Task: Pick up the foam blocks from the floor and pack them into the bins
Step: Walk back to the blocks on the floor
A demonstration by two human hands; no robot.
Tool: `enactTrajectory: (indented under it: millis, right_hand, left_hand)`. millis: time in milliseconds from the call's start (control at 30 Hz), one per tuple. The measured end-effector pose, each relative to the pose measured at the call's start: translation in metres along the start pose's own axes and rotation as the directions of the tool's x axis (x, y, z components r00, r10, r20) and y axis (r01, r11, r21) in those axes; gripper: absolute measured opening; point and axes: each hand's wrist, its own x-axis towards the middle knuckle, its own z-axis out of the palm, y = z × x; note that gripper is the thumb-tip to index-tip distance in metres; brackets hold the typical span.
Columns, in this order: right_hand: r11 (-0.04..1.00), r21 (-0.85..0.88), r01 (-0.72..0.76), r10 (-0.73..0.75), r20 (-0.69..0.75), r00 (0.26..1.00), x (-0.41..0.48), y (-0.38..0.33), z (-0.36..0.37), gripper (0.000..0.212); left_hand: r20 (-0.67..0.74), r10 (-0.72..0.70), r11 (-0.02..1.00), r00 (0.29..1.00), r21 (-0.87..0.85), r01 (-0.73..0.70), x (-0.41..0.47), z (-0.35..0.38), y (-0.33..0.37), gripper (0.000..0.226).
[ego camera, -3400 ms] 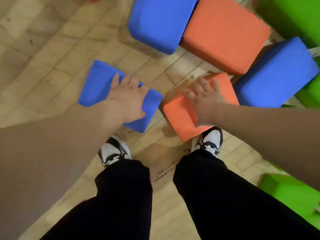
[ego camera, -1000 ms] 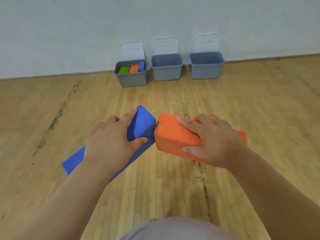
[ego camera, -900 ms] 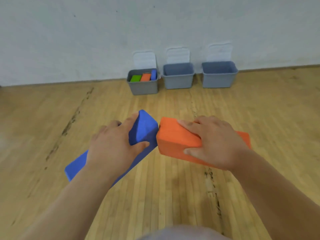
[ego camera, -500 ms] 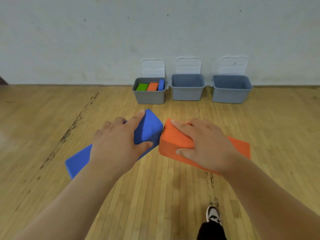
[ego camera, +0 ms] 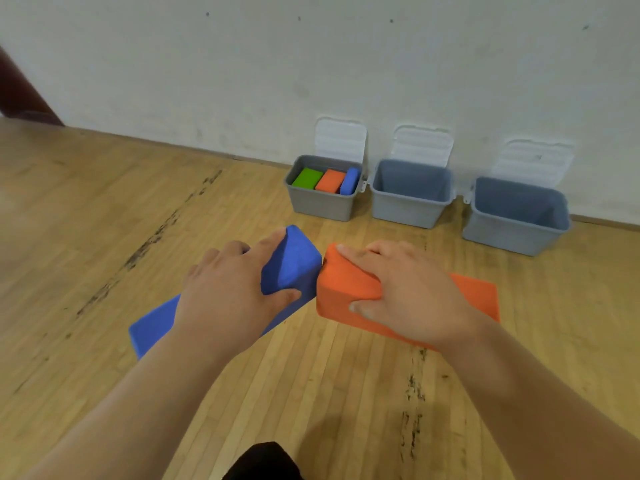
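Note:
My left hand (ego camera: 228,296) grips a blue foam block (ego camera: 294,261) from above, held in the air over the wooden floor. My right hand (ego camera: 408,296) grips an orange foam block (ego camera: 346,285) the same way; the two blocks' near ends almost touch. Ahead, against the wall, stand three grey bins with raised white lids. The left bin (ego camera: 322,204) holds a green, an orange and a blue block standing on edge. The middle bin (ego camera: 408,209) and the right bin (ego camera: 512,230) show no blocks inside.
A white wall (ego camera: 311,64) runs behind the bins. The wooden floor (ego camera: 104,220) between me and the bins has dark scuff streaks. A dark brown edge (ego camera: 17,91) shows at the far left. My dark trouser leg (ego camera: 263,462) appears at the bottom.
I lifted both blocks from the floor pile and turned toward the bins. Over the last second the bins have grown larger and shifted right in view; my grips are unchanged.

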Motion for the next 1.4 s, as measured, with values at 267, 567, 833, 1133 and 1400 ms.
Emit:
enactTrajectory:
  millis: [267,567,833,1133,1400]
  right_hand:
    - [1.000,0.006,0.001,-0.002,0.030,1.000,0.173,-0.004,0.034,0.087]
    - [0.988,0.043,-0.148,0.149,-0.026,0.989,0.341,-0.013,0.027,0.088]
    - [0.945,0.144,-0.293,0.295,0.007,0.955,0.447,0.080,0.042,0.087]
    - [0.925,0.273,-0.265,0.268,0.026,0.963,0.599,0.232,0.044,0.090]
    - [0.831,0.416,-0.369,0.402,0.009,0.916,0.741,0.329,0.034,0.085]
  left_hand:
    - [0.016,-0.023,1.000,1.000,-0.021,0.024,0.149,0.033,-0.079,0.089]
    - [0.050,0.138,0.990,0.989,-0.014,-0.138,0.343,0.015,-0.154,0.088]
    - [0.134,0.099,0.981,0.986,-0.179,-0.074,0.480,0.074,-0.137,0.089]
    - [0.134,-0.060,0.977,0.989,-0.193,0.085,0.663,0.114,-0.071,0.089]
    - [0.125,-0.201,0.899,0.972,-0.369,0.234,0.793,0.141,-0.052,0.087]
